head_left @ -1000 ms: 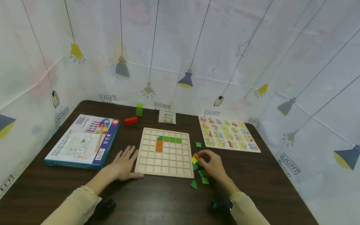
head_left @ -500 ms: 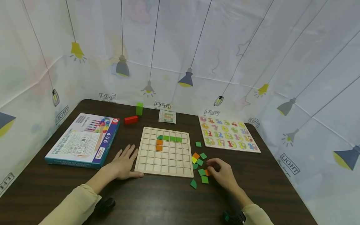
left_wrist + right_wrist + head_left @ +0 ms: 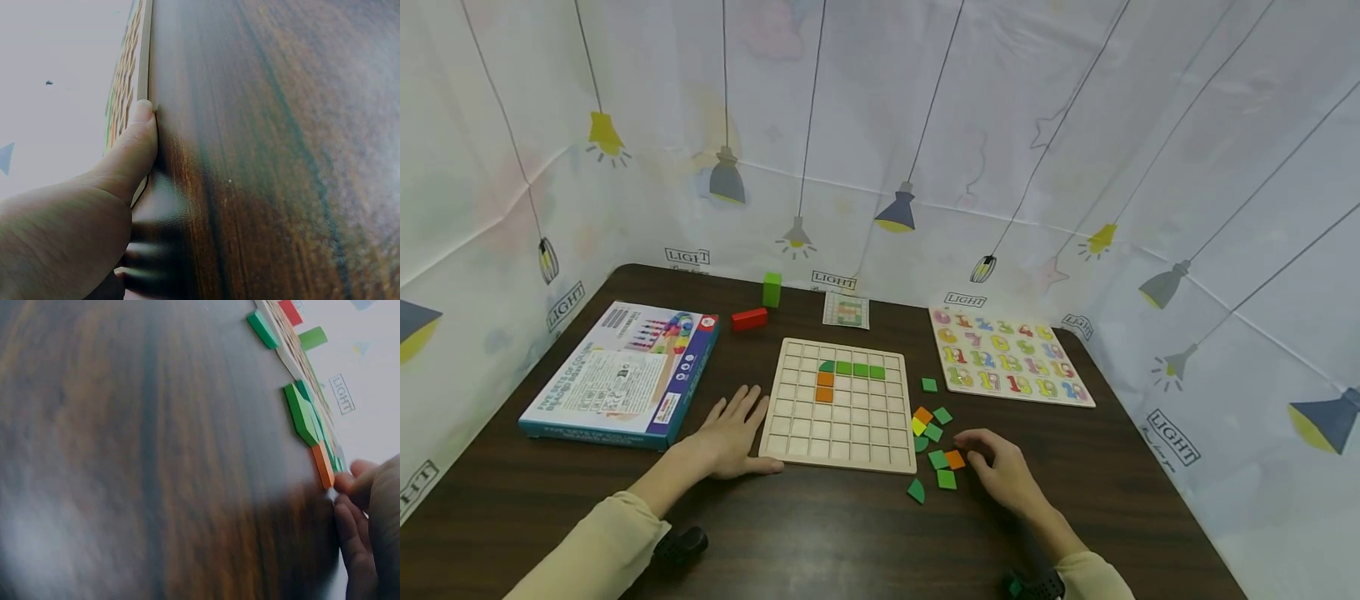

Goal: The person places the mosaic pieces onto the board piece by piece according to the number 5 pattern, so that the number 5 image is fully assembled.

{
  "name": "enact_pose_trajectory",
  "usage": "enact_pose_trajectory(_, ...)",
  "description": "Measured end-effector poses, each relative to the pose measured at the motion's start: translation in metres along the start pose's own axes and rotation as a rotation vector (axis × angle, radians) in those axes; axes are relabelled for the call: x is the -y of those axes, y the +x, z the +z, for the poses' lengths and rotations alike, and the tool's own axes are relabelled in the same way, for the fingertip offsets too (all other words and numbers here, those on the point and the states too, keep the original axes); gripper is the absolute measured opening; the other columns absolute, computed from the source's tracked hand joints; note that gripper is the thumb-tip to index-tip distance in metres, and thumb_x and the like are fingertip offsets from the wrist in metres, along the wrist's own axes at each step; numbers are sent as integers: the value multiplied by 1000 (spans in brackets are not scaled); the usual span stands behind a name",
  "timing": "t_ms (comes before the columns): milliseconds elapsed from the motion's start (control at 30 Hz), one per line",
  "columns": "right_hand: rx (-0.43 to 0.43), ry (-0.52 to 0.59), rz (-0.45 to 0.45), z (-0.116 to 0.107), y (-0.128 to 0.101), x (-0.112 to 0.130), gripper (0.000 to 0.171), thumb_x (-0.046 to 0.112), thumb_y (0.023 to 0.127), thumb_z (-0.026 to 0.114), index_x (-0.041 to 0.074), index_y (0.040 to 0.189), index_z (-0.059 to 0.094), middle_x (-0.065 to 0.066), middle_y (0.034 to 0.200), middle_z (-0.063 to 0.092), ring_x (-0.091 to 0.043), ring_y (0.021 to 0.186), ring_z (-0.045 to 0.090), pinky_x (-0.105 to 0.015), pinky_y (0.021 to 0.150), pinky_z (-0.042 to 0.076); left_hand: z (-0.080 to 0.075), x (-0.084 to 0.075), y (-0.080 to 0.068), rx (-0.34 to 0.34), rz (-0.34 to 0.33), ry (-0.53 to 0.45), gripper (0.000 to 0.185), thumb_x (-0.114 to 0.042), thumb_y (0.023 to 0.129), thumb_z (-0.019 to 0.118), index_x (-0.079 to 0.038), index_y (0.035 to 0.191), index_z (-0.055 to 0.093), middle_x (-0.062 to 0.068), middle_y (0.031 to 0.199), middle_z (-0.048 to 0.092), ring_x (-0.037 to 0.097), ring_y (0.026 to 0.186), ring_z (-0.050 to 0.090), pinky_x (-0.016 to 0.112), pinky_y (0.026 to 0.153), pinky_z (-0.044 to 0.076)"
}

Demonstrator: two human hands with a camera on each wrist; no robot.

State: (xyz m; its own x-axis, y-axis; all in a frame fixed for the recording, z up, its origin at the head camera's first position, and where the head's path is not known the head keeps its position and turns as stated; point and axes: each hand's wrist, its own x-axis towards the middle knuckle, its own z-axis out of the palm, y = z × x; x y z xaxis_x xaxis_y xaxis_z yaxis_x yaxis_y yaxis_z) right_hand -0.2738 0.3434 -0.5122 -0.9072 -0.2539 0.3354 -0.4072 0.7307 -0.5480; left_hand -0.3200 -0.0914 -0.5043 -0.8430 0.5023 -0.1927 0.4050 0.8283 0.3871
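Observation:
A square wooden grid board (image 3: pixel 835 433) lies mid-table in the head view. One green rounded tile (image 3: pixel 827 367), several green square tiles (image 3: pixel 861 371) and two orange tiles (image 3: pixel 824 387) sit in its cells. My left hand (image 3: pixel 726 437) rests flat with spread fingers beside the board's left edge; the thumb (image 3: pixel 140 134) touches its near corner. To the right of the board my right hand (image 3: pixel 1003 471) rests loosely bent, apparently holding nothing. Its thumb is close to a loose orange tile (image 3: pixel 323 464); whether they touch I cannot tell. Green loose tiles (image 3: pixel 938 459) lie alongside.
A yellow-and-orange pair of tiles (image 3: pixel 921 421) lies by the board's right edge, a green quarter-round tile (image 3: pixel 916 491) nearer me. Around stand a boxed toy (image 3: pixel 625 375), a red block (image 3: pixel 749 320), a green block (image 3: pixel 772 290), a pattern card (image 3: pixel 846 311) and a number board (image 3: pixel 1011 358).
My right hand has drawn back to the right and nearer me, away from the yellow-and-orange tiles, uncovering several green tiles and an orange one. My left hand has stayed in place.

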Motion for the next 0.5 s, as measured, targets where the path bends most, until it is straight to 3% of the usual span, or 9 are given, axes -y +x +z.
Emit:
enact_pose_trajectory(133,91,66,-43,-4,-1,-2,35,-8,81,67,7,112,63,-3,107,65,-20,94,63,-35,79,52,3,2,2,-14,-6,2,116,-80,73,49,1,149,18,23,154,7,40,141,3,59,109,5)
enact_pose_trajectory(233,129,79,-28,-6,-1,-3,37,-2,80,72,9,113,63,-2,109,64,-21,97,62,-38,82,51,-1,-1,-1,-14,-2,-12,114,-77,74,53,3,148,20,25,154,9,41,140,4,60,108,5)
enact_pose_trajectory(500,91,65,62,-2,-1,0,29,3,81,73,12,108,65,2,104,65,-15,92,63,-35,79,51,-9,-8,-7,3,7,-1,110,-72,77,55,5,147,19,27,153,9,42,140,5,60,108,6)
